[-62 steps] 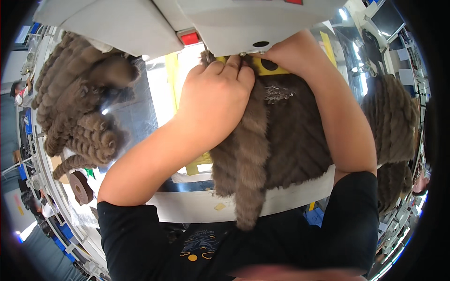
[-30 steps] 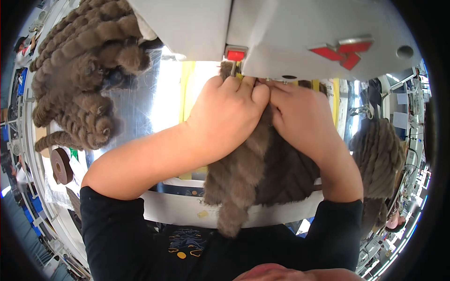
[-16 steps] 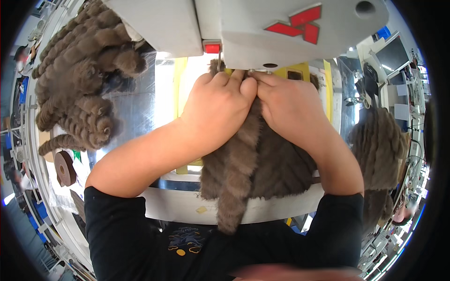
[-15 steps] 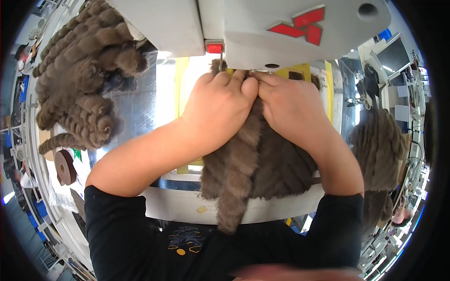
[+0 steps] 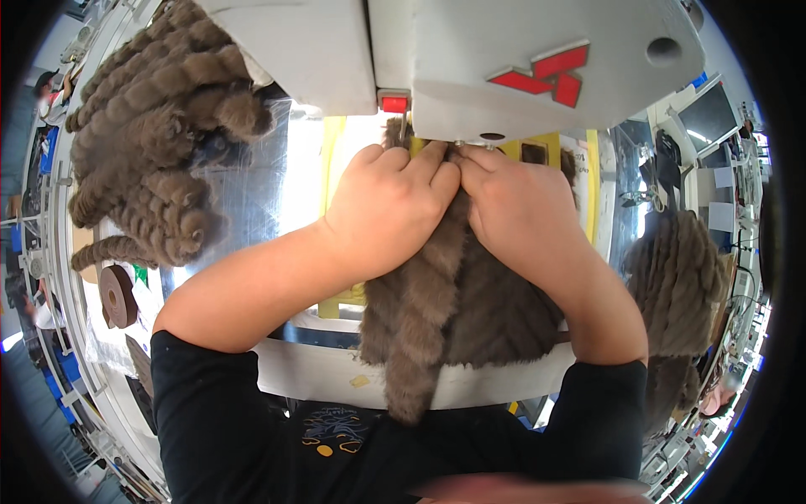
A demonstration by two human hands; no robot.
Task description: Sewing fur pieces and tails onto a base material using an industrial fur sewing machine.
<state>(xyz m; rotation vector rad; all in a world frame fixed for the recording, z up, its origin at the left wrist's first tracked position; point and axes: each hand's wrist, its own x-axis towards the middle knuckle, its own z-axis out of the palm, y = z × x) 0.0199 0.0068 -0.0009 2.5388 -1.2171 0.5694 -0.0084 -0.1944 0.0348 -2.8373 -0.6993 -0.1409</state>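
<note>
Your left hand [image 5: 393, 208] and right hand [image 5: 522, 206] meet over a brown fur strip [image 5: 426, 311].
Plush and ridged, it reaches the white sewing machine [image 5: 470, 71] bearing a red emblem [image 5: 567, 89]; whether you grip it, I cannot tell.

One left hand [image 5: 390, 206] and one right hand [image 5: 519, 202] are shown, two in all, with one long fur strip [image 5: 426, 315] and one wider fur panel [image 5: 504, 315]. Three red badge pieces [image 5: 561, 60] are counted on one white machine [image 5: 470, 76]. One brown roll [image 5: 124, 297] is seen. Side-heaped fur pieces [image 5: 147, 130] are too overlapped to be counted.
</note>
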